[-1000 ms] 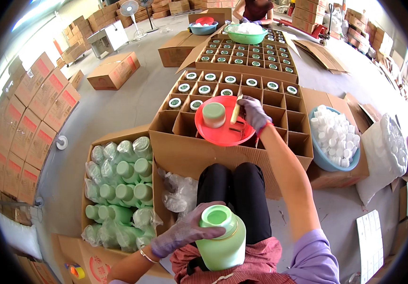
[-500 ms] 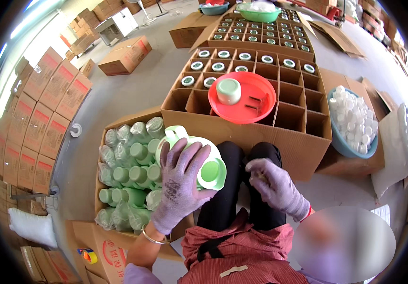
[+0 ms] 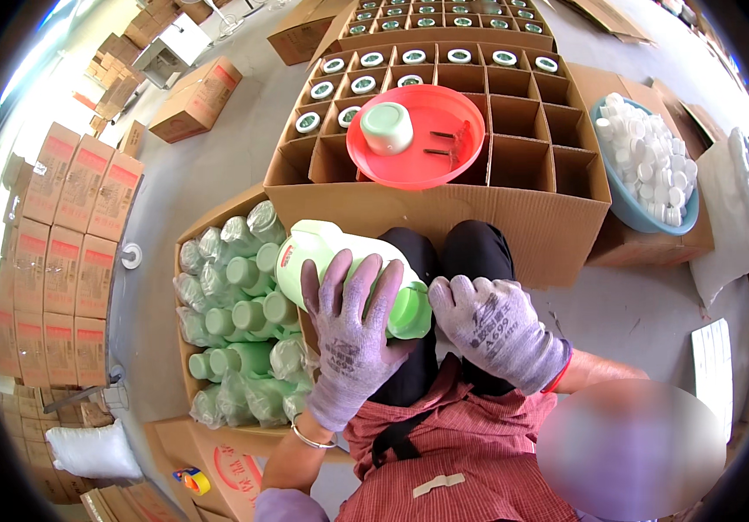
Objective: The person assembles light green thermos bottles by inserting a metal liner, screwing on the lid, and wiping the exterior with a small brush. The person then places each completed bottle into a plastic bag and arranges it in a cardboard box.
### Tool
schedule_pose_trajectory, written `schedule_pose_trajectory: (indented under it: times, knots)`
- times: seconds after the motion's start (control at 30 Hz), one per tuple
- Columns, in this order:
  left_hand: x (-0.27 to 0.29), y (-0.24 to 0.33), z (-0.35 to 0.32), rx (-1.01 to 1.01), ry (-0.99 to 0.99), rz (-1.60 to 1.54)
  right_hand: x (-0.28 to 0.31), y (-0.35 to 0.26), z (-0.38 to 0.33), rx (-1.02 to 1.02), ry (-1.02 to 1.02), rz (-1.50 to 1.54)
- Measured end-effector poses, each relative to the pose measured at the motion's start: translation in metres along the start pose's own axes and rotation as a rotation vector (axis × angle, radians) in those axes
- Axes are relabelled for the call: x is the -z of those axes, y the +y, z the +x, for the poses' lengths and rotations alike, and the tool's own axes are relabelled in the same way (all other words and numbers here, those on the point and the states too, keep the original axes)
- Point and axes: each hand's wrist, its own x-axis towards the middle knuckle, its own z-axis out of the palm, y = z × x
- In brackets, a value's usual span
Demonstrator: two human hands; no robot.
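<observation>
A pale green thermos jug (image 3: 353, 242) lies on its side over my lap, its darker green spout end (image 3: 410, 311) pointing right. My left hand (image 3: 347, 344), in a grey-purple knit glove, rests on the jug's body with fingers spread round it, steadying it. Beside the spout rim is my right hand (image 3: 498, 333), gloved too and closed, its fingertips at the rim. Whatever lies inside those fingers is hidden. Left of the jug, a carton (image 3: 185, 348) holds several green flask pieces (image 3: 244, 271), some wrapped in clear plastic.
Ahead stands a divided carton (image 3: 444, 209) with several white-lidded items in its cells. On it sits a red basin (image 3: 418, 178) holding a pale green cup (image 3: 387, 128) and small dark pieces (image 3: 441, 143). A blue basin (image 3: 631, 204) of white caps is at right. Stacked cartons (image 3: 61, 261) line the left.
My right hand has moved left and up to the jug's spout rim, its back turning into view. The jug has turned slightly under my left hand. The view has shifted.
</observation>
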Motion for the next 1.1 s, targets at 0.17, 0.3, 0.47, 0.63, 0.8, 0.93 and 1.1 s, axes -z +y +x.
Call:
schedule_pose_trajectory:
  times: [0.17,0.3,0.47,0.63,0.8,0.93,1.1]
  knots:
    - [-0.015,0.009,-0.004,-0.005,0.081,0.087,0.0,-0.017,-0.007,-0.151,-0.225,-0.028]
    - [-0.032,0.007,-0.024,-0.008,0.183,0.176,-0.004,-0.012,-0.012,-0.137,-0.317,0.303]
    - [-0.048,0.004,-0.044,-0.023,0.254,0.223,-0.031,-0.007,-0.026,-0.143,-0.249,0.671]
    - [-0.062,-0.004,-0.064,-0.056,0.309,0.202,-0.019,-0.005,-0.011,-0.518,-0.834,1.363]
    - [-0.066,-0.014,-0.071,-0.065,0.355,0.135,-0.032,-0.01,-0.015,-0.627,-1.002,1.941]
    - [-0.066,-0.021,-0.075,-0.038,0.351,0.107,-0.038,-0.027,-0.02,-0.668,-1.005,2.375]
    - [-0.073,-0.024,-0.073,0.004,0.467,0.134,-0.063,-0.068,-0.03,-0.51,-0.825,3.122]
